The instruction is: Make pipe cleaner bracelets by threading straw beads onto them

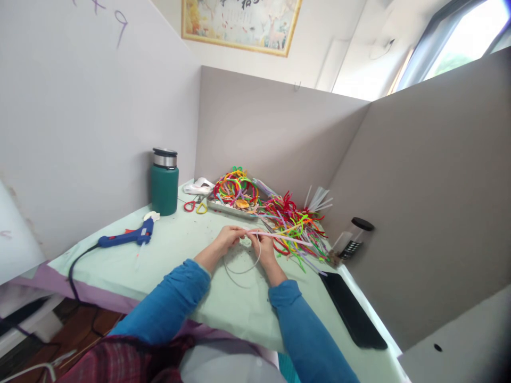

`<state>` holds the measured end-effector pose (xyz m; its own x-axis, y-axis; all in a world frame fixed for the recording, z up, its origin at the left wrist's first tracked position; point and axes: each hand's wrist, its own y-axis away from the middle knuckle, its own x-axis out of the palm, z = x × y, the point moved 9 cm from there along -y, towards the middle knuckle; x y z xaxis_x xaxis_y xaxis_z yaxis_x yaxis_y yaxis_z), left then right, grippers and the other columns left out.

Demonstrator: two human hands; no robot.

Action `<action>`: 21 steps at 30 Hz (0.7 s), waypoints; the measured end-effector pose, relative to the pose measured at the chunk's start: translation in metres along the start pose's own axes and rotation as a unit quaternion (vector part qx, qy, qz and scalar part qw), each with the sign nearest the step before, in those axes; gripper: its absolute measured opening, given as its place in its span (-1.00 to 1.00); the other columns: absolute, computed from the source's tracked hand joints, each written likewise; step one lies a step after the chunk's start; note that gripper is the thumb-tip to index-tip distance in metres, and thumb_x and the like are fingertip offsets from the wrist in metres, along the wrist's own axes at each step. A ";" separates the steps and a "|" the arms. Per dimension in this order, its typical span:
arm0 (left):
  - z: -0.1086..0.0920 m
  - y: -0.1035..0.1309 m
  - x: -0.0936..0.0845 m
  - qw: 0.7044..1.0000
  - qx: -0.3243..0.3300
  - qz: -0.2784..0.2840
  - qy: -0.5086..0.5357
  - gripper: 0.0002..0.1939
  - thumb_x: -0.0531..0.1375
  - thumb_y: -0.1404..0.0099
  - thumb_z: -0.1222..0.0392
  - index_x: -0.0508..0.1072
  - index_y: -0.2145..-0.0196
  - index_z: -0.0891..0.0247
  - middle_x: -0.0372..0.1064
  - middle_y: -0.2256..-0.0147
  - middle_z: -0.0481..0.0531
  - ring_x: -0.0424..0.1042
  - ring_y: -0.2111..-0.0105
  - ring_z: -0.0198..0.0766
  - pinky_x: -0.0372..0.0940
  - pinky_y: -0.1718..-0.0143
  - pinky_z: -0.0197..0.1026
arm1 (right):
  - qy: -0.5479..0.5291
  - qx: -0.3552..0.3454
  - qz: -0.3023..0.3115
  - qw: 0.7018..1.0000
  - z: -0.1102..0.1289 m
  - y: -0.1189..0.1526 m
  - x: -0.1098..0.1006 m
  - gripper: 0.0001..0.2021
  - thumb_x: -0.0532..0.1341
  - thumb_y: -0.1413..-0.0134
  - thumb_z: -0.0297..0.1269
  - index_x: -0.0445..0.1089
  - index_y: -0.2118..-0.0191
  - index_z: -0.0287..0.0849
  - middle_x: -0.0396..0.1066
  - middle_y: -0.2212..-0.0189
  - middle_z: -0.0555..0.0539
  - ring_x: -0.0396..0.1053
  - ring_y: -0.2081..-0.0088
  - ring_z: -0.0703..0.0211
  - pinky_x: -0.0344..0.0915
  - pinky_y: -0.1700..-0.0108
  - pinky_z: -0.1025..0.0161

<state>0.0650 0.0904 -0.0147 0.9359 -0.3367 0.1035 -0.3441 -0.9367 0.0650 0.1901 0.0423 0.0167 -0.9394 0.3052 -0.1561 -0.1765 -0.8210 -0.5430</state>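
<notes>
My left hand (230,238) and my right hand (263,246) meet over the middle of the table, fingertips almost touching. Both are closed in a pinch on a pale pink strip (289,238), whose free length reaches right past my right hand. A thin whitish wire (241,273) hangs in a loop below the fingers, and its far end lies low over the table. Just beyond my right hand is a heap of colourful pipe cleaners (293,218), with a pair of scissors (266,225) partly under it.
A metal tray (231,209) of coiled pipe cleaners stands at the back. Leftward are a green bottle (164,190) and a blue glue gun (128,237). A black flat object (353,311) and a clear bottle (353,239) are on the right. Grey partitions (275,127) enclose the table.
</notes>
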 end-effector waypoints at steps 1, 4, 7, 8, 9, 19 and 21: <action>0.002 -0.001 0.001 1.000 -0.005 0.006 0.000 -0.71 0.36 0.04 0.07 0.41 0.53 0.34 0.19 0.66 -0.12 -0.02 0.73 -0.53 -0.27 0.68 -0.34 | -0.007 0.013 -0.007 1.000 -0.003 -0.001 -0.001 -0.73 0.28 0.03 -0.02 0.40 0.47 -0.14 0.25 0.65 0.07 0.17 0.56 0.22 0.11 0.49 0.29; 0.005 -0.003 0.004 1.000 -0.009 0.028 0.010 -0.68 0.37 0.07 0.05 0.41 0.52 0.35 0.25 0.60 -0.08 -0.02 0.72 -0.55 -0.30 0.68 -0.33 | -0.018 0.042 -0.020 0.999 -0.008 -0.001 -0.004 -0.70 0.29 0.06 -0.02 0.35 0.55 -0.13 0.19 0.69 0.09 0.11 0.60 0.25 0.06 0.53 0.29; 0.006 -0.004 0.005 0.999 -0.005 0.038 0.019 -0.68 0.37 0.06 0.05 0.40 0.54 0.35 0.24 0.61 -0.09 -0.05 0.73 -0.56 -0.31 0.69 -0.32 | -0.029 0.046 -0.008 0.998 -0.006 -0.001 -0.003 -0.73 0.27 0.03 -0.04 0.38 0.53 -0.13 0.19 0.69 0.09 0.11 0.61 0.26 0.07 0.52 0.29; 0.007 -0.005 0.005 0.999 -0.006 0.038 0.020 -0.69 0.37 0.05 0.06 0.40 0.55 0.35 0.22 0.62 -0.10 -0.06 0.73 -0.56 -0.32 0.69 -0.32 | -0.032 0.047 -0.003 0.998 -0.005 0.000 -0.002 -0.74 0.28 0.04 -0.05 0.40 0.52 -0.13 0.19 0.70 0.09 0.11 0.61 0.26 0.07 0.52 0.29; 0.007 -0.005 0.004 0.999 -0.009 0.035 0.020 -0.70 0.37 0.05 0.06 0.40 0.55 0.35 0.21 0.63 -0.11 -0.06 0.73 -0.56 -0.32 0.69 -0.32 | -0.034 0.047 0.000 0.998 -0.004 0.000 -0.002 -0.75 0.28 0.04 -0.05 0.41 0.51 -0.13 0.19 0.70 0.09 0.11 0.61 0.25 0.07 0.52 0.28; 0.003 0.001 0.011 0.998 -0.007 0.065 0.007 -0.72 0.34 0.09 0.09 0.40 0.52 0.34 0.22 0.62 -0.11 -0.07 0.72 -0.55 -0.31 0.69 -0.32 | -0.047 0.046 -0.013 0.998 -0.015 -0.002 -0.004 -0.73 0.34 0.11 -0.07 0.48 0.33 -0.15 0.37 0.53 0.02 0.20 0.53 0.24 0.17 0.49 0.30; 0.004 0.001 0.011 0.998 -0.005 0.069 0.003 -0.73 0.33 0.07 0.08 0.40 0.53 0.33 0.15 0.66 -0.14 -0.10 0.73 -0.54 -0.32 0.68 -0.32 | -0.066 0.068 -0.006 0.995 -0.020 -0.002 -0.002 -0.70 0.35 0.13 -0.05 0.47 0.30 -0.15 0.35 0.56 0.04 0.18 0.55 0.26 0.15 0.52 0.31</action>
<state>0.0754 0.0857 -0.0170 0.8787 -0.4624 0.1189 -0.4712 -0.8800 0.0602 0.1981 0.0533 0.0014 -0.9658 0.2570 -0.0353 -0.2182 -0.8783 -0.4254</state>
